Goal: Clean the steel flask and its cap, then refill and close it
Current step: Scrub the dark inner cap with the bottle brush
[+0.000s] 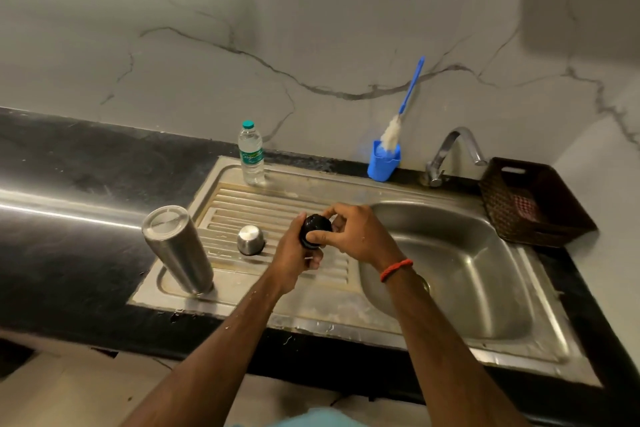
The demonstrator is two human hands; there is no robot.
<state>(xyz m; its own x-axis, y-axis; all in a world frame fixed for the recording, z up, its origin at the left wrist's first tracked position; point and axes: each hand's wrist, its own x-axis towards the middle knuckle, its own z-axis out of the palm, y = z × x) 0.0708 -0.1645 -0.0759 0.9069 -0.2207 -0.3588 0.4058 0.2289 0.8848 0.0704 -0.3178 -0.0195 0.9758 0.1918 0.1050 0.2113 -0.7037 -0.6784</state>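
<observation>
Cap [314, 229] gripped from below by left hand [294, 258], pinched on top by right hand [355, 236] — best to rub all round and hold tight.

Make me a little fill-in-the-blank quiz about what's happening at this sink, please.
1. The left hand and the right hand together hold a round ____ stopper.
2. The steel flask stands on the draining board, to the ____ of the small steel cup.
3. The bottle brush stands in a ____ holder by the wall.
4. The woven basket sits to the ____ of the tap.

Missing words: black; left; blue; right.
</observation>
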